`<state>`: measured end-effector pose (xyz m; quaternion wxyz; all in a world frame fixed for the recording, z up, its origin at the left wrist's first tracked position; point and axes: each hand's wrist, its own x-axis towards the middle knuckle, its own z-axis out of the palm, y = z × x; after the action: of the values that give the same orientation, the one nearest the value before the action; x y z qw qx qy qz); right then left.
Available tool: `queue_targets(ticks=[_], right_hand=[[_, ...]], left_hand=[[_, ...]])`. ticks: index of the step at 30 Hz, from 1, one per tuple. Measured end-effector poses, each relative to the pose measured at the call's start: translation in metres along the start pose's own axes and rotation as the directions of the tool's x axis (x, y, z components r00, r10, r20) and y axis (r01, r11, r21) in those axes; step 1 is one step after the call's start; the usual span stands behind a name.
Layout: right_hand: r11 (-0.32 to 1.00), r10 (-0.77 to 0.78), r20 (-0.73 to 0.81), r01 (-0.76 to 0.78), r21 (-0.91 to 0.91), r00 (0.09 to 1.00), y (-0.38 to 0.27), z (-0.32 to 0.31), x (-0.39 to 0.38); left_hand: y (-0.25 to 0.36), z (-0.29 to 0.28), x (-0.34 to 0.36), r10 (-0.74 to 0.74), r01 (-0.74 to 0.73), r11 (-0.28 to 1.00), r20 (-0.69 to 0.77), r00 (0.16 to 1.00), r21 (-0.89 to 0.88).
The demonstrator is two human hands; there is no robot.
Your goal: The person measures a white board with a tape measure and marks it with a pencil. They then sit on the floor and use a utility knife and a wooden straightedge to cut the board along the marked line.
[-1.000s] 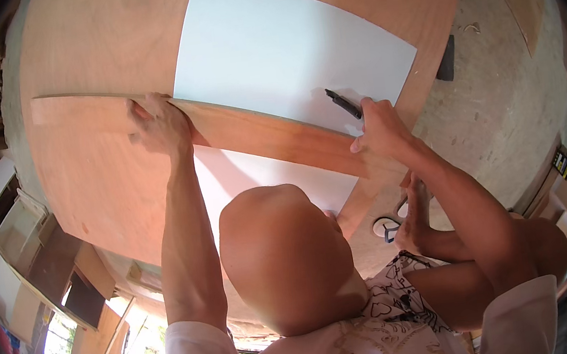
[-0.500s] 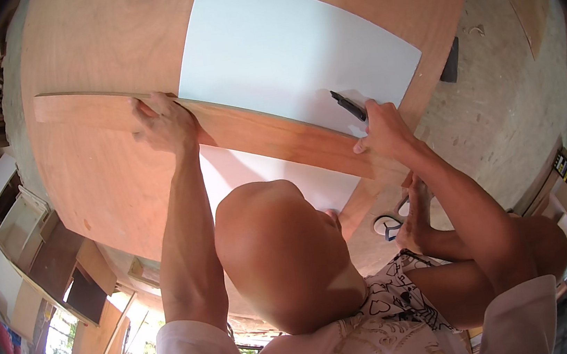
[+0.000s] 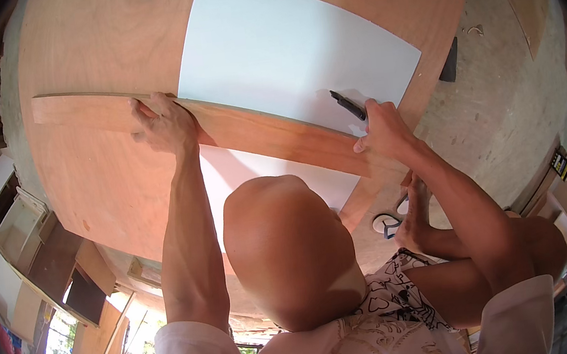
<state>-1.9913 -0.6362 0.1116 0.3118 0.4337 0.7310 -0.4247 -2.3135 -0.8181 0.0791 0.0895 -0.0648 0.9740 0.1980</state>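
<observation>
A long wooden board lies slantwise across a white sheet, which shows on both its far and near sides. My left hand grips the board left of the sheet, thumb along its far edge and other fingers bent. Over the board's right part, my right hand is closed round a slim black tool, a cutter or a marker; I cannot tell which. Its tip points to the far left, over the sheet. The thumb of that hand rests on the board.
Beneath the sheet is a large plywood panel. A bare foot and a sandal are near its right edge. A dark flat piece lies on the concrete floor. Wooden cabinet parts stand at the left.
Both hands, the board and the black tool keep their places. Only the view has shifted very slightly.
</observation>
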Motion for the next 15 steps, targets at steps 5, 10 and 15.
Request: queue_targets(ticks=[5,10,15], right_hand=[[1.000,-0.014,-0.019,0.013,-0.017,1.000,0.0036,0.0018,0.0007],[0.998,-0.033,-0.042,0.031,-0.052,0.999,0.0057,0.0056,0.0024],[0.997,-0.042,-0.051,0.038,-0.067,0.998,0.0070,0.0066,0.0020]], left_hand=[[0.0022,-0.0009,-0.0043,0.012,-0.012,1.000,0.003,1.000,-0.026],[-0.0020,0.0007,-0.0021,0.018,-0.018,1.000,-0.012,1.000,-0.016],[0.0012,-0.0015,-0.0042,-0.005,0.005,1.000,0.007,1.000,-0.020]])
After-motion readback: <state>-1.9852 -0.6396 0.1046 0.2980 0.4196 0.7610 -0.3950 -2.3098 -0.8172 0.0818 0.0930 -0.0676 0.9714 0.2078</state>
